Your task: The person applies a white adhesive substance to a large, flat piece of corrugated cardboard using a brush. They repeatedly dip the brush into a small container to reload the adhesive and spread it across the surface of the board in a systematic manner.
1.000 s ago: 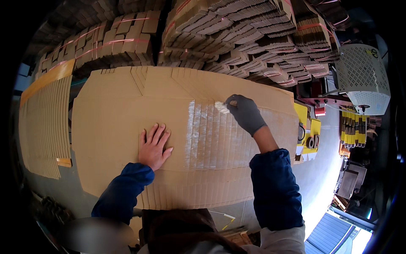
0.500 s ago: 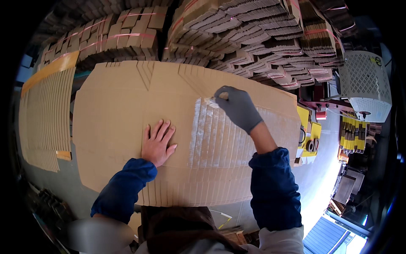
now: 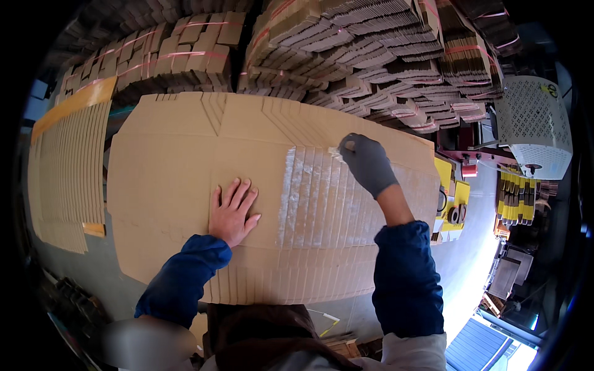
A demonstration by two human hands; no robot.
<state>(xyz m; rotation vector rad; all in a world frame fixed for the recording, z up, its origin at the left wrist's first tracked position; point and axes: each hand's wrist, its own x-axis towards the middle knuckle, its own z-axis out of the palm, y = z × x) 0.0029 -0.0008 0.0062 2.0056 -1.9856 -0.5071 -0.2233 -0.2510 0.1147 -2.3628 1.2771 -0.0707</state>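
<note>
Right-hand grip: the gloved right hand [image 3: 369, 166] is closed, thumb and fingers pinching a small pale brush-like piece [image 3: 336, 153] that pokes out toward the left.
Brush-like piece: at the far edge of the whitish streaked patch [image 3: 309, 201]; whether its tip presses on the board cannot be told.
Streaked patch: spreads from the brush-like piece back toward the body and to both sides, whitest at its left end.
Cardboard sheets [image 3: 164, 164]: lie flat in an overlapping fan under both hands, longer from left to right than from front to back.
Stepped edges: run roughly away from the body, crosswise to the fan's long axis.
Left hand [image 3: 231, 213]: bare, palm down, fingers spread, holding nothing; it rests on plain board left of the patch, near but apart.
Nearer hand: the right, over the patch's far side.
</note>
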